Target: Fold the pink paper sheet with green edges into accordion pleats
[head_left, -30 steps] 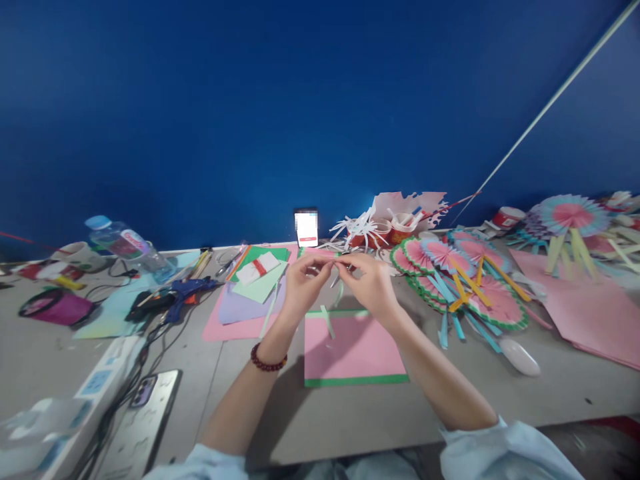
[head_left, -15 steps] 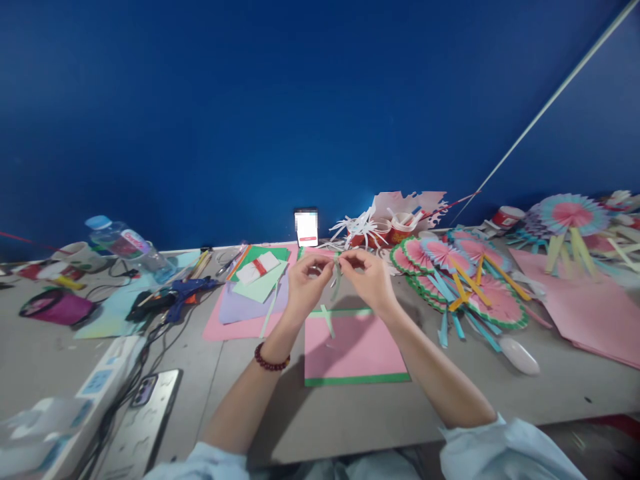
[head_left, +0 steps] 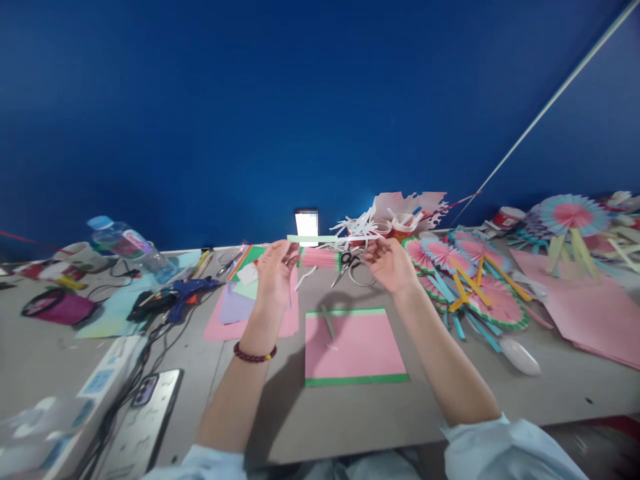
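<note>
My left hand (head_left: 274, 270) is raised above the table, pinching the end of a pale green strip (head_left: 313, 239). A thin white strip (head_left: 357, 238) continues from its right end to my right hand (head_left: 393, 265), whose fingers grip it. Both strips are stretched level between the hands. Below them lies a pink sheet (head_left: 357, 350) with green bands along its far and near edges. Another narrow green strip (head_left: 329, 321) rests on this sheet. Scissors (head_left: 344, 265) lie beyond it, close to my right hand, near pleated pink paper (head_left: 320, 258).
A lit phone (head_left: 307, 227) leans on the blue wall. Stacked coloured papers (head_left: 235, 313) lie at left, with a glue gun (head_left: 185, 293), bottle (head_left: 125, 240) and power strip (head_left: 95, 400). Paper fans (head_left: 495, 300) and a white computer mouse (head_left: 520, 357) are at right.
My hands have moved apart from close together, and the strip that hung between them is now drawn out level, pale green at left and white at right. The scissors have come into view.
</note>
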Demonstrator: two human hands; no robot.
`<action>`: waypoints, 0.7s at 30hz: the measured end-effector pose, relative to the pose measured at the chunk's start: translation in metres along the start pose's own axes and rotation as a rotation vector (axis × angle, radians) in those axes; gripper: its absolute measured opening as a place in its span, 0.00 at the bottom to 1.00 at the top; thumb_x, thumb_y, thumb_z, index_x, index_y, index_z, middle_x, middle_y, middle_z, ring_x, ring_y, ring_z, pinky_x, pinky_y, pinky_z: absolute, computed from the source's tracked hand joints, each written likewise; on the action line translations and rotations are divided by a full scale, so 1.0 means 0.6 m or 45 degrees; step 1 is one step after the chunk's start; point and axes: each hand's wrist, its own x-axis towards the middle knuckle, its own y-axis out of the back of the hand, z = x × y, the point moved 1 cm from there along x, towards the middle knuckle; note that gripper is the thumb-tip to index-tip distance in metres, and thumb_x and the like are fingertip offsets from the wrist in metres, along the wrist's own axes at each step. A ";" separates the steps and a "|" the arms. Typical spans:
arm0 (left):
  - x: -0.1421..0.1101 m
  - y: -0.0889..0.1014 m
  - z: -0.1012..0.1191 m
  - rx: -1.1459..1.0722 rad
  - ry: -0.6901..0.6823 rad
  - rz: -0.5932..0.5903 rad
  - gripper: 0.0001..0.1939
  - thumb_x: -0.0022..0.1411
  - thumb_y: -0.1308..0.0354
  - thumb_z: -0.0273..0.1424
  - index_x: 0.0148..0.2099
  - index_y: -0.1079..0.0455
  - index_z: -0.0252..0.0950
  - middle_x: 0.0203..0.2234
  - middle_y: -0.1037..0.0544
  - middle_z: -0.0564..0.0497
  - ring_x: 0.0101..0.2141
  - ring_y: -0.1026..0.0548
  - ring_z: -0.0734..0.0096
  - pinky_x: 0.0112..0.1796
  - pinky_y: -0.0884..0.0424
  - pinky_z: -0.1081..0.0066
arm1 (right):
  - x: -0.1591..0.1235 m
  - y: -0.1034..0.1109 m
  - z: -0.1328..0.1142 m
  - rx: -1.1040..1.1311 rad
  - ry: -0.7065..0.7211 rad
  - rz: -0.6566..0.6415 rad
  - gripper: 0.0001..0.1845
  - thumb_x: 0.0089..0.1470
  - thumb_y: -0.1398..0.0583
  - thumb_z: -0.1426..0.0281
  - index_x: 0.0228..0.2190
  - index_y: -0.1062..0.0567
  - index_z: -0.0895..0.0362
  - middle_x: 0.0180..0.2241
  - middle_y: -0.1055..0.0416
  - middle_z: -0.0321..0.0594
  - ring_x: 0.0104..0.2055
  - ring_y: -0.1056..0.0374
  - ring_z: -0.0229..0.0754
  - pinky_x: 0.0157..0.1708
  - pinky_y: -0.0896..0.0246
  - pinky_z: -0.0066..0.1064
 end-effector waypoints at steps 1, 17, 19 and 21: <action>0.005 0.005 0.005 -0.021 -0.011 0.025 0.16 0.44 0.28 0.39 0.31 0.28 0.38 0.28 0.21 0.52 0.33 0.22 0.71 0.36 0.27 0.73 | 0.005 0.009 -0.002 0.120 -0.080 0.062 0.13 0.50 0.37 0.60 0.24 0.35 0.51 0.20 0.36 0.32 0.23 0.37 0.36 0.22 0.34 0.29; 0.038 0.049 0.040 -0.107 -0.055 0.223 0.12 0.47 0.31 0.36 0.32 0.28 0.38 0.28 0.21 0.54 0.35 0.22 0.72 0.37 0.28 0.74 | 0.007 0.042 -0.082 -0.016 1.035 0.850 0.02 0.58 0.44 0.65 0.35 0.34 0.48 0.42 0.29 0.35 0.45 0.26 0.40 0.41 0.25 0.37; 0.038 0.049 0.037 -0.080 -0.053 0.202 0.13 0.46 0.30 0.37 0.32 0.28 0.39 0.28 0.21 0.54 0.36 0.22 0.72 0.37 0.29 0.74 | 0.023 0.019 -0.067 -0.329 1.063 0.761 0.03 0.60 0.45 0.64 0.36 0.32 0.49 0.45 0.29 0.40 0.49 0.29 0.41 0.44 0.28 0.37; 0.037 0.048 0.035 -0.067 -0.060 0.185 0.13 0.46 0.30 0.38 0.32 0.28 0.39 0.28 0.21 0.54 0.36 0.22 0.71 0.37 0.29 0.74 | 0.050 0.000 -0.041 -0.746 1.017 0.542 0.06 0.61 0.46 0.64 0.36 0.30 0.51 0.44 0.27 0.45 0.52 0.32 0.42 0.49 0.33 0.36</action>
